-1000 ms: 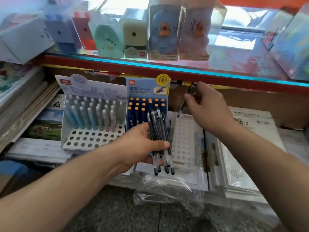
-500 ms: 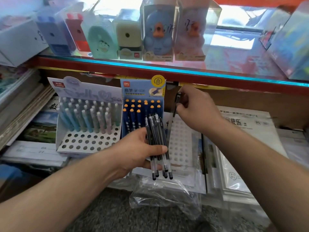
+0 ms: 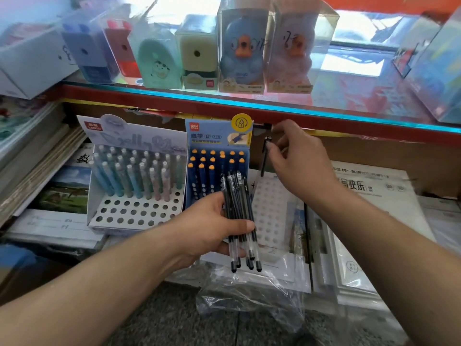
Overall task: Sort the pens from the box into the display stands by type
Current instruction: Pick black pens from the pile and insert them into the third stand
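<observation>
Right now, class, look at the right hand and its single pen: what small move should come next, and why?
Probably lower the black pen straight down into a back-row hole of the white stand. The right hand pinches it near its top, nearly upright, its lower end by the stand's far edge, where the holes show empty; the left hand grips the bundle of black pens.

Left hand grips black pens; right hand pinches single pen above white stand.

A stationery shop: pen display stands, boxed sharpeners.
</observation>
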The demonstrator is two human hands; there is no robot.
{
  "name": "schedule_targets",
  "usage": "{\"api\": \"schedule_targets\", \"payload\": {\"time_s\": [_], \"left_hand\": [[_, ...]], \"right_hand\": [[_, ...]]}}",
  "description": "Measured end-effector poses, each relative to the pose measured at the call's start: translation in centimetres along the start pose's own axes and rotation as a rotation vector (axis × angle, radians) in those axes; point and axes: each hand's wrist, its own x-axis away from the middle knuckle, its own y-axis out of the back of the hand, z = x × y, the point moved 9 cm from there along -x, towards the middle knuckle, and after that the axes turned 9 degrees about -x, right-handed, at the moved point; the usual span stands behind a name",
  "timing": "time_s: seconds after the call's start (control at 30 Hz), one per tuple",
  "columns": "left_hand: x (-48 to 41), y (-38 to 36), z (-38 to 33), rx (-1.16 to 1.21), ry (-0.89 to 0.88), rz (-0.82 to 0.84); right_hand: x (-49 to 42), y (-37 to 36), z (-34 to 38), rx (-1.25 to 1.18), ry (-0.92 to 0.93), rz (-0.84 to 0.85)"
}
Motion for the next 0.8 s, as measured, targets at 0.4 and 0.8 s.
{"api": "schedule_targets", "payload": {"time_s": [0.4, 0.8], "left_hand": [[0.0, -0.6, 0.7, 0.028, 0.02, 0.024], [-0.2, -1.4, 1.1, 0.038, 0.038, 0.038]], "right_hand": [[-0.1, -0.5, -0.2, 0.088, 0.037, -0.012], [0.2, -1.0, -0.4, 0.079, 0.048, 0.063]]}}
